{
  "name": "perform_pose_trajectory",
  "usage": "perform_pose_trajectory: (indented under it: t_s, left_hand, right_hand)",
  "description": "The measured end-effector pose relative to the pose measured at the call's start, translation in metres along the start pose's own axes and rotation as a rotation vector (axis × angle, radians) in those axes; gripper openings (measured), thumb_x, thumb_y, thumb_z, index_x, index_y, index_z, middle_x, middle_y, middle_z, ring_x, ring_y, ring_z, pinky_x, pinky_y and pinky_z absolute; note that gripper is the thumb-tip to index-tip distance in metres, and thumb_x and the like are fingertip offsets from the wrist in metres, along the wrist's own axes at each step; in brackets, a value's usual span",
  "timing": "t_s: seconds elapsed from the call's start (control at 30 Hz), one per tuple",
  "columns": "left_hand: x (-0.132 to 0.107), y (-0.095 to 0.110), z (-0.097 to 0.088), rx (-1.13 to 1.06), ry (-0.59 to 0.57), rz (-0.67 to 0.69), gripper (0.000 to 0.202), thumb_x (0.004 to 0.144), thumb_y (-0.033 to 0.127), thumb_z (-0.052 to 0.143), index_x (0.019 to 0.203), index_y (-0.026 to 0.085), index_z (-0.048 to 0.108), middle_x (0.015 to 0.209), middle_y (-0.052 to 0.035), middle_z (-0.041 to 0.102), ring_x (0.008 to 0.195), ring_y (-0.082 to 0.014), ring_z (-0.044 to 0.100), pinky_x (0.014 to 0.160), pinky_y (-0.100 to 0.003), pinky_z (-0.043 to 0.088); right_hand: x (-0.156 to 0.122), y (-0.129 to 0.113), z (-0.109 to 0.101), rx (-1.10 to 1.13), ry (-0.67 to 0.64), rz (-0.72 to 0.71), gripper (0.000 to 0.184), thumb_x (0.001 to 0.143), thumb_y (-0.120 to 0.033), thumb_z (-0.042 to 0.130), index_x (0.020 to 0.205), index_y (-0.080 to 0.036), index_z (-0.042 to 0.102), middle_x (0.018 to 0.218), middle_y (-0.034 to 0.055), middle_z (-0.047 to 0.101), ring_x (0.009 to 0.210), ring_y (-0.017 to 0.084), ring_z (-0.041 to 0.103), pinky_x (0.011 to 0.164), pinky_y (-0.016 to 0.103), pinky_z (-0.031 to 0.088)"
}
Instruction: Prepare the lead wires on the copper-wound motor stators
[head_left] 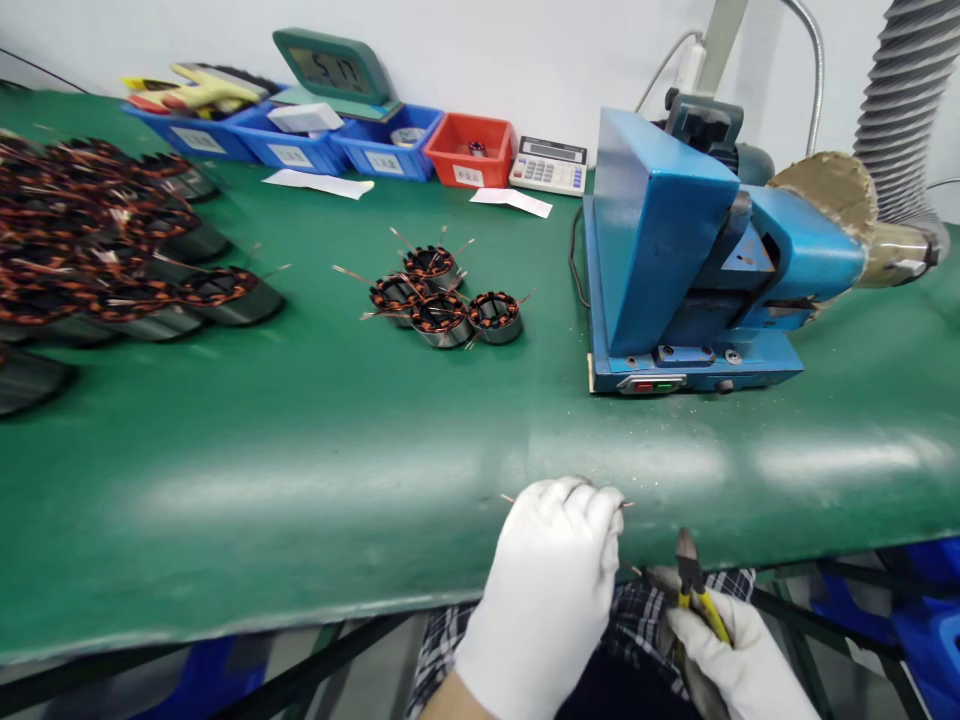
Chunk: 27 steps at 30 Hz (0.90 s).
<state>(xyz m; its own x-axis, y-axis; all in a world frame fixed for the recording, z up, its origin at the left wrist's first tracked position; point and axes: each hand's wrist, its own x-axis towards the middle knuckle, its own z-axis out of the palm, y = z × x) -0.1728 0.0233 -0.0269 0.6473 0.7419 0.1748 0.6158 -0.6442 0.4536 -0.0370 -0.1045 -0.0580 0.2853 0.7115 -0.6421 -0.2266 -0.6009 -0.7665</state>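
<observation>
My left hand (551, 585), in a white glove, is closed at the table's front edge over a thing mostly hidden by the fingers. Thin copper wire ends (627, 504) poke out on both sides of it, like the leads on the motor stators nearby. Lower right, over the lap, my gloved right hand (731, 645) grips cutting pliers (690, 565) by their yellow handles, with the jaws pointing up. Beyond my hands a small group of wound motor stators (441, 318) stands on the green table, their wire leads sticking out.
Many more stators (112, 240) crowd the left side. A blue machine (667, 250) with a ribbed hose (904, 110) takes up the back right. Along the wall are blue bins (289, 155), a red bin (469, 150), a calculator (549, 165) and a digital clock (334, 68).
</observation>
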Motion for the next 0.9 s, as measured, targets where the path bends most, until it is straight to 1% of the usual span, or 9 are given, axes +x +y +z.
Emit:
perform_pose_trajectory:
  t_s: [0.1,0.2,0.3,0.4,0.5,0.6,0.7,0.8,0.9]
  left_hand:
    - [-0.002,0.002,0.004,-0.163,-0.098,-0.003,0.028,0.073,0.002,0.043,0.084,0.021,0.06,0.081,-0.0025,0.063,0.081,-0.0227,0.055,0.076,-0.042,0.043]
    - [-0.002,0.0,0.003,-0.261,-0.149,0.037,0.025,0.075,0.004,0.043,0.083,0.022,0.058,0.08,-0.0008,0.062,0.081,-0.021,0.052,0.078,-0.041,0.039]
    - [-0.003,-0.003,0.001,-0.265,-0.171,0.066,0.022,0.073,0.005,0.043,0.081,0.021,0.056,0.08,-0.0016,0.061,0.08,-0.021,0.051,0.078,-0.041,0.038]
    - [-0.005,-0.004,0.003,-0.224,-0.171,0.1,0.022,0.074,0.006,0.043,0.084,0.021,0.057,0.081,-0.0022,0.061,0.08,-0.0211,0.052,0.077,-0.04,0.038]
    - [-0.004,-0.004,0.004,-0.202,-0.159,0.115,0.019,0.077,0.008,0.043,0.082,0.021,0.056,0.081,-0.0022,0.062,0.079,-0.0204,0.052,0.075,-0.038,0.038]
    - [-0.003,-0.004,0.004,-0.202,-0.157,0.115,0.018,0.076,0.007,0.043,0.081,0.021,0.055,0.08,-0.0016,0.061,0.078,-0.0198,0.051,0.075,-0.038,0.038]
    - [-0.004,-0.004,0.002,-0.193,-0.158,0.114,0.018,0.074,0.007,0.044,0.08,0.02,0.054,0.078,-0.0009,0.061,0.078,-0.0193,0.051,0.075,-0.037,0.038]
    - [-0.006,-0.004,0.003,-0.197,-0.153,0.123,0.019,0.074,0.006,0.044,0.079,0.021,0.056,0.076,-0.0008,0.06,0.077,-0.019,0.05,0.075,-0.037,0.038]
    - [-0.001,-0.007,0.005,-0.21,-0.153,0.154,0.021,0.076,0.007,0.044,0.08,0.02,0.059,0.075,-0.0011,0.059,0.074,-0.018,0.051,0.077,-0.038,0.039]
  right_hand:
    - [-0.001,-0.002,0.001,0.026,-0.046,0.022,0.051,0.063,-0.063,0.072,0.078,-0.015,0.071,0.049,0.0009,0.061,0.057,0.021,0.063,0.061,0.032,0.053]
    - [-0.003,-0.009,0.001,0.006,-0.028,-0.019,0.049,0.064,-0.059,0.073,0.086,-0.016,0.072,0.078,0.0079,0.073,0.085,0.028,0.066,0.079,0.037,0.052]
    - [-0.005,-0.017,0.002,-0.138,0.017,-0.073,0.046,0.071,-0.054,0.068,0.099,-0.017,0.071,0.104,0.0091,0.072,0.109,0.031,0.059,0.098,0.04,0.043]
    - [-0.008,-0.022,0.004,-0.342,0.068,-0.132,0.043,0.076,-0.049,0.063,0.105,-0.018,0.071,0.118,0.0101,0.067,0.116,0.032,0.055,0.105,0.041,0.036]
    - [-0.009,-0.024,0.007,-0.456,0.089,-0.169,0.042,0.077,-0.044,0.062,0.108,-0.018,0.069,0.116,0.011,0.067,0.113,0.033,0.057,0.103,0.042,0.038]
    - [-0.011,-0.025,0.011,-0.439,0.062,-0.146,0.045,0.078,-0.048,0.059,0.11,-0.018,0.068,0.109,0.01,0.071,0.108,0.031,0.061,0.098,0.037,0.043]
    - [-0.01,-0.02,0.012,-0.373,0.071,-0.118,0.051,0.076,-0.058,0.059,0.104,-0.017,0.071,0.104,0.0102,0.073,0.104,0.032,0.063,0.093,0.035,0.047]
    - [-0.006,-0.015,0.006,-0.269,0.159,-0.096,0.051,0.073,-0.06,0.063,0.096,-0.015,0.072,0.096,0.0105,0.074,0.1,0.031,0.063,0.09,0.034,0.048]
    - [-0.003,-0.017,-0.006,-0.099,0.192,-0.062,0.051,0.075,-0.058,0.065,0.104,-0.015,0.068,0.092,0.0082,0.073,0.094,0.028,0.065,0.085,0.032,0.05]
